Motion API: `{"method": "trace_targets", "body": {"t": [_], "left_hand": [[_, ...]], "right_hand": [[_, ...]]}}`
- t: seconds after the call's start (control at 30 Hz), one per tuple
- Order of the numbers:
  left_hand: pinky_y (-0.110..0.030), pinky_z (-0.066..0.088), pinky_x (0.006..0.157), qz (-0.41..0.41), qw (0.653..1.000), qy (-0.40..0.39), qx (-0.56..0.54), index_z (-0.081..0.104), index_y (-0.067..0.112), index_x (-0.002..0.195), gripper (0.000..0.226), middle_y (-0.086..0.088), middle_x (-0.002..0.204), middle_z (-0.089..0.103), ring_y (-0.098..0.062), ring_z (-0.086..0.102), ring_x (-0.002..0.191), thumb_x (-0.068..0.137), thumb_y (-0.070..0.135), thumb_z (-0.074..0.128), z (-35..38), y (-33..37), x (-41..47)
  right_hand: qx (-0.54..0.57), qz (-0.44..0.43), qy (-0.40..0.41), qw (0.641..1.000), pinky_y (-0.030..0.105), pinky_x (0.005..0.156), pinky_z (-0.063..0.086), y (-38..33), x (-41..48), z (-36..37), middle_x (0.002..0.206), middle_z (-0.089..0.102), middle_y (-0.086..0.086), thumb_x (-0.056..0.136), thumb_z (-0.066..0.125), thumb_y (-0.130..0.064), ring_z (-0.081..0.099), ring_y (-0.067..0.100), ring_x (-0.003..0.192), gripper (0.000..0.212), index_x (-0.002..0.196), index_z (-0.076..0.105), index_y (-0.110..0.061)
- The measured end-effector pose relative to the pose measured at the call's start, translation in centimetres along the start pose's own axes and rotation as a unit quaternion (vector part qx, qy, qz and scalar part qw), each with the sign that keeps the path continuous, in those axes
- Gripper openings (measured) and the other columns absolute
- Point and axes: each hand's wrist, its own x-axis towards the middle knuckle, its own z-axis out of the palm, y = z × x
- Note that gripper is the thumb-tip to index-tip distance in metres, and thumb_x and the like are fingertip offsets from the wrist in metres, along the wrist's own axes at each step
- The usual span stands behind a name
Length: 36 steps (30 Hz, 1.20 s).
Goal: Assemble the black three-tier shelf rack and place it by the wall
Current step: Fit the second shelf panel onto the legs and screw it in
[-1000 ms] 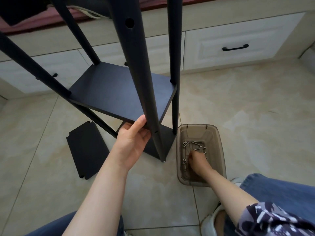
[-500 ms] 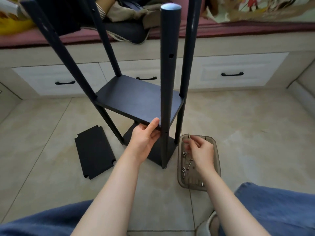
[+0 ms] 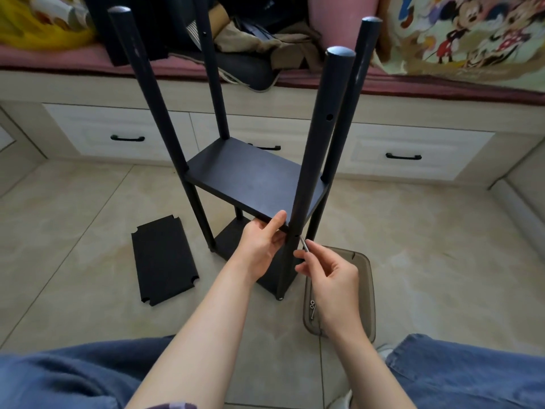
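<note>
The black shelf rack (image 3: 253,175) stands upright on the tiled floor (image 3: 88,208), just in front of a row of white drawers (image 3: 413,156) with black handles. Two shelves are fitted between its four posts, a lower one near the floor and a middle one. A third, loose shelf panel (image 3: 163,261) lies flat on the floor just left of the rack.

The left hand (image 3: 261,243) grips the near edge of the middle shelf, thumb on top and fingers curled underneath, right beside the near post (image 3: 321,143). The right hand (image 3: 333,278) pinches a silver screw (image 3: 304,245) between thumb and fingers, its tip close against the side of that post at the level of the middle shelf.

A brown translucent plastic tray (image 3: 368,278) sits on the floor to the right of the rack, partly hidden under the right hand, with a few spare screws (image 3: 312,307) inside. Blue denim legs fill the lower edge of the view.
</note>
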Motion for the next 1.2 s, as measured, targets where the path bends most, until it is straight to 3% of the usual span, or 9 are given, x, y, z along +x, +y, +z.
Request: {"method": "trace_targets", "body": {"t": [0.37, 0.53, 0.67, 0.83, 1.0, 1.2], "left_hand": [[-0.029, 0.058, 0.088, -0.007, 1.0, 0.003, 0.005, 0.058, -0.001, 0.13, 0.053, -0.016, 0.117, 0.072, -0.028, 0.071, 0.111, 0.09, 0.032, 0.067, -0.1, -0.1, 0.0], [-0.036, 0.056, 0.099, -0.008, 0.999, 0.015, 0.027, 0.057, 0.002, 0.132, 0.059, -0.017, 0.12, 0.071, -0.028, 0.07, 0.112, 0.086, 0.037, 0.07, 0.0, -0.3, 0.1], [-0.031, 0.058, 0.092, -0.011, 1.0, 0.014, 0.022, 0.056, 0.001, 0.132, 0.059, -0.017, 0.12, 0.071, -0.028, 0.071, 0.112, 0.087, 0.037, 0.069, -0.1, -0.2, 0.0], [-0.035, 0.058, 0.096, -0.01, 1.0, 0.011, 0.019, 0.057, 0.001, 0.131, 0.06, -0.018, 0.119, 0.071, -0.029, 0.071, 0.112, 0.086, 0.038, 0.07, -0.1, -0.2, 0.0], [-0.028, 0.059, 0.086, -0.018, 0.999, 0.02, 0.021, 0.059, 0.003, 0.128, 0.059, -0.013, 0.112, 0.075, -0.028, 0.072, 0.108, 0.085, 0.041, 0.071, -0.1, -0.3, 0.1], [-0.027, 0.059, 0.083, -0.022, 0.999, 0.023, 0.015, 0.058, 0.002, 0.13, 0.058, -0.013, 0.113, 0.074, -0.028, 0.072, 0.107, 0.086, 0.039, 0.07, 0.0, -0.3, 0.1]], "right_hand": [[0.01, 0.014, -0.01, 1.0, 0.029, 0.079, 0.059, 0.5, 0.6, 0.6, 0.086, 0.077, -0.006, 0.095, 0.063, -0.004, 0.073, 0.014, 0.073, 0.029, 0.1, 0.068, -0.032], [0.016, 0.014, -0.007, 1.0, 0.016, 0.074, 0.054, 0.7, 0.5, 0.9, 0.086, 0.077, -0.006, 0.094, 0.064, -0.005, 0.073, 0.012, 0.073, 0.022, 0.111, 0.069, -0.018], [0.02, 0.006, 0.003, 1.0, 0.015, 0.073, 0.054, 0.6, 0.7, 1.0, 0.086, 0.077, -0.006, 0.095, 0.063, -0.005, 0.074, 0.012, 0.073, 0.021, 0.11, 0.068, -0.019], [0.01, 0.017, 0.002, 1.0, 0.021, 0.079, 0.056, 0.6, 1.1, 1.2, 0.086, 0.077, -0.007, 0.095, 0.063, -0.007, 0.074, 0.011, 0.075, 0.019, 0.11, 0.07, -0.017], [0.019, 0.028, 0.003, 0.999, 0.021, 0.079, 0.056, 0.6, 1.5, 1.4, 0.085, 0.077, -0.007, 0.095, 0.064, -0.01, 0.074, 0.012, 0.076, 0.011, 0.103, 0.066, -0.016], [0.033, 0.034, 0.013, 0.999, 0.018, 0.07, 0.055, 0.4, 1.9, 1.1, 0.079, 0.076, -0.001, 0.086, 0.074, -0.007, 0.074, 0.014, 0.073, 0.009, 0.09, 0.069, -0.014]]}}
